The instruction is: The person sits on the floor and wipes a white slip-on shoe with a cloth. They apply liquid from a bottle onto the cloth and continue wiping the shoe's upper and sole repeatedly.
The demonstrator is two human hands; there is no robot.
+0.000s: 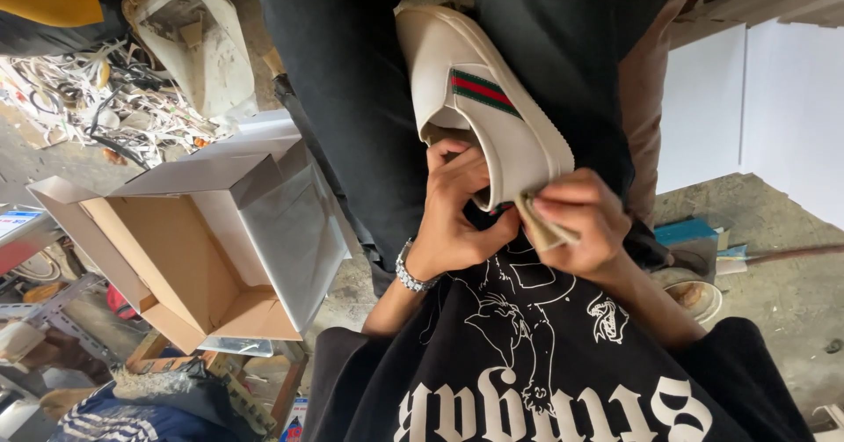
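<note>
The person holds a cream-white sneaker (479, 99) with a green and red stripe on its side, resting along the lap against dark trousers (352, 99), toe pointing away and heel toward the body. The left hand (453, 209), with a metal bracelet (411, 270) at the wrist, curls its fingers over the edge of the shoe opening near the heel, its grip closed on the sneaker. The right hand (576, 218) pinches a small folded tan cloth (538, 222) against the heel end, its grip narrow and closed on the cloth. To do this wiping well, it seems wise for the left hand to brace the shoe firmly so it does not rock on the lap, while the right hand presses the cloth flat and works in short strokes along the heel and the sole edge, turning to a clean fold as it soils. An open cardboard shoebox (189, 248) with its grey lid stands well apart to the person's left. The sole underside, the far side of the shoe and its inside are hidden; the heel itself is covered by both hands, so any marks there cannot be made out. A bowl-like dish (699, 297) on the floor by the right arm is half cut off by it, contents unclear.
</note>
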